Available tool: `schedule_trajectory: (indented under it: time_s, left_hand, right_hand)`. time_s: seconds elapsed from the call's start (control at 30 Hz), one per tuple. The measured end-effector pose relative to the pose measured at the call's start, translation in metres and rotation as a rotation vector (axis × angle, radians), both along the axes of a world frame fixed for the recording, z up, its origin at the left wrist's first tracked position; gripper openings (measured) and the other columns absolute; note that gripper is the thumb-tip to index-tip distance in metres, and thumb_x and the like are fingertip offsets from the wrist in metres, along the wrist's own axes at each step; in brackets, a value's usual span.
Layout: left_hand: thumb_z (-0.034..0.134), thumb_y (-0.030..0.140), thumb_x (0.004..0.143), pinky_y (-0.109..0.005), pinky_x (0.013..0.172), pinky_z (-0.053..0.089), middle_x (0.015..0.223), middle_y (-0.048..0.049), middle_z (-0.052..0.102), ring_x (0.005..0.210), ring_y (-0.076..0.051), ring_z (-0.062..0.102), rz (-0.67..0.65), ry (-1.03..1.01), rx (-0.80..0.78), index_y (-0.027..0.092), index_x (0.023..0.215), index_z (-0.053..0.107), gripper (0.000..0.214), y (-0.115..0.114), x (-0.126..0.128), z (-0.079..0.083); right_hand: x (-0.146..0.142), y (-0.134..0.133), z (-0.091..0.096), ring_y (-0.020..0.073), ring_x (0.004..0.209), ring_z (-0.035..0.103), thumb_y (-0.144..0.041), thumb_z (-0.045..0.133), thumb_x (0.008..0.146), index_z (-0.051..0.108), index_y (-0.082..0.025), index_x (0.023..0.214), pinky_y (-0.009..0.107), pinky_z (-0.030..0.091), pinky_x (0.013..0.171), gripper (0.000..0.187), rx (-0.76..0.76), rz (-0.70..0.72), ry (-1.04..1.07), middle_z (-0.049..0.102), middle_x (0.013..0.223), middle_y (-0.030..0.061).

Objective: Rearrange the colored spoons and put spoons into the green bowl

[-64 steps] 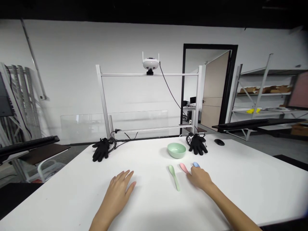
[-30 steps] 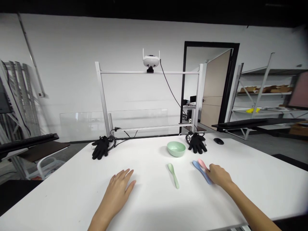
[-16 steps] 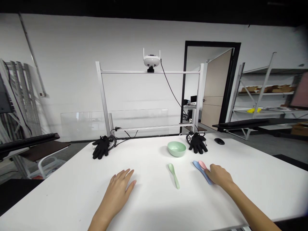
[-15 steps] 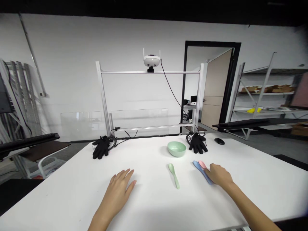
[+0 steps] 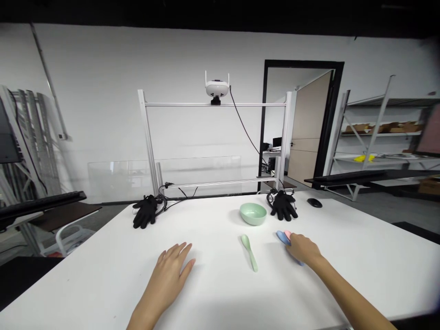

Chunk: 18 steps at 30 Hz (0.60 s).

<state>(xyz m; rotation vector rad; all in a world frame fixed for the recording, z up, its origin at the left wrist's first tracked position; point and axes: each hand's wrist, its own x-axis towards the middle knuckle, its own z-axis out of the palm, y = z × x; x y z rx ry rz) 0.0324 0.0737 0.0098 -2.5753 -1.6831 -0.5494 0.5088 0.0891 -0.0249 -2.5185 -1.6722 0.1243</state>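
Observation:
My right hand (image 5: 304,249) lies over two spoons on the table, its fingers curled at the neck of the blue spoon (image 5: 283,237). The blue handle's end shows below the hand. Close alongside, the pink spoon (image 5: 288,234) shows only its bowl end; my hand hides the rest. My left hand (image 5: 169,270) hovers over or rests on the table at the left, fingers spread, holding nothing. Between the hands a green spoon (image 5: 249,253) lies at a slant. Behind it stands a green bowl (image 5: 253,214), with nothing seen inside.
Black gloves with cables lie at the back left (image 5: 145,211) and back right (image 5: 283,206) of the white table (image 5: 213,293). A black mouse (image 5: 314,202) is near the right rear edge. A metal frame (image 5: 147,133) carrying a white device (image 5: 217,88) stands behind.
My right hand has shifted left, from the pink spoon's handle to over the blue spoon, covering more of both. My left hand stays where it was.

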Motion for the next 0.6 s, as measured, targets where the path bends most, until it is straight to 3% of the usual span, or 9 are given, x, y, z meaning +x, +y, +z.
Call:
schedule_trajectory:
  time_s: [0.27,0.43,0.6]
  left_hand:
    - [0.038,0.053,0.103,-0.057,0.118,0.037,0.153,-0.0068,0.057,0.145,-0.034,0.046,-0.009,-0.024,0.023,0.028,0.148,0.055,0.054,0.002,-0.001,-0.005]
    - [0.037,0.053,0.104,-0.057,0.119,0.036,0.154,-0.0078,0.055,0.146,-0.034,0.045,-0.008,-0.013,0.002,0.025,0.149,0.054,0.056,0.0,0.001,-0.002]
    - [0.038,0.053,0.103,-0.058,0.118,0.037,0.154,-0.0075,0.056,0.145,-0.034,0.046,-0.013,-0.022,0.016,0.026,0.148,0.055,0.055,0.0,0.001,-0.001]
  right_hand:
    - [-0.014,0.0,0.004,0.0302,0.095,0.069,-0.024,0.048,0.09,0.061,-0.018,0.104,0.034,0.044,0.07,0.02,0.009,0.003,0.001,0.07,0.104,0.0151]
    - [-0.038,-0.006,0.017,0.0238,0.08,0.068,-0.026,0.044,0.093,0.063,-0.015,0.092,0.032,0.043,0.065,0.023,0.006,0.042,0.016,0.068,0.103,0.0155]
    - [-0.055,-0.01,0.019,0.0274,0.097,0.067,-0.027,0.046,0.094,0.065,-0.016,0.085,0.032,0.044,0.072,0.024,0.052,0.1,0.016,0.069,0.097,0.0151]
